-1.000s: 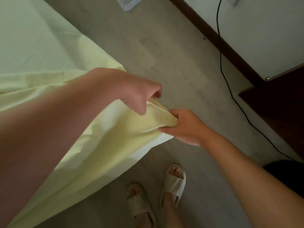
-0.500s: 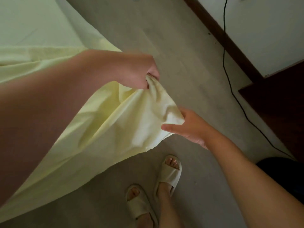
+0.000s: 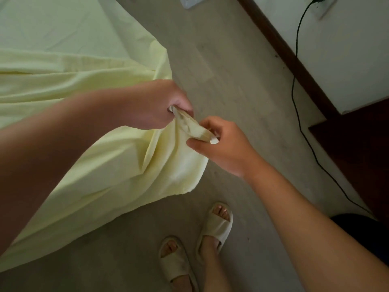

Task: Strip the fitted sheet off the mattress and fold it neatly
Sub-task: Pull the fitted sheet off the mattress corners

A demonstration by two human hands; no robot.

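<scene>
Fitted sheet (image 3: pixel 94 157), pale yellow: draped from the bed (image 3: pixel 52 24) down toward the floor (image 3: pixel 231 70). Left hand (image 3: pixel 155 106): grip fisted around a bunched corner. Right hand (image 3: pixel 225 146): grip pinched on the same corner, just beside the left. Slippers (image 3: pixel 214 224): on the floor below the sheet's hanging edge.

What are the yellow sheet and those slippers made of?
The pale yellow fitted sheet looks like thin woven cloth, maybe cotton: matte, creasing into soft folds where both hands pinch it. The cream slippers look like moulded foam or rubber: thick, smooth, one piece, no seams. I can't be sure of either.
</scene>
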